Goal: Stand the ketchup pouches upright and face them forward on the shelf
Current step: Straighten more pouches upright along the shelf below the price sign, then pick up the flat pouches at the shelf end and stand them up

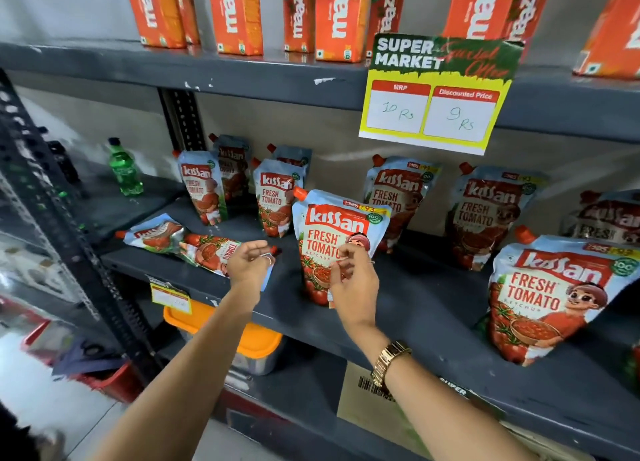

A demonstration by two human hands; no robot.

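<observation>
Several Kissan ketchup pouches stand on the dark grey shelf (433, 305). One upright pouch (329, 232) faces forward at the middle front. My right hand (353, 280) is right in front of it, fingers loosely curled and touching its lower face without gripping. Two pouches lie flat at the left: one (156, 234) near the shelf post, another (209, 251) beside it. My left hand (249, 260) hovers over the right end of that second pouch, fingers apart and empty. More upright pouches stand behind (277, 201) and to the right (550, 298).
A green bottle (124, 170) stands at the shelf's back left. Orange Maaza cartons (235, 14) line the shelf above, where a price sign (436, 93) hangs. Below are an orange-lidded container (256, 343) and a cardboard box (363, 398). A perforated post (69, 235) bounds the left.
</observation>
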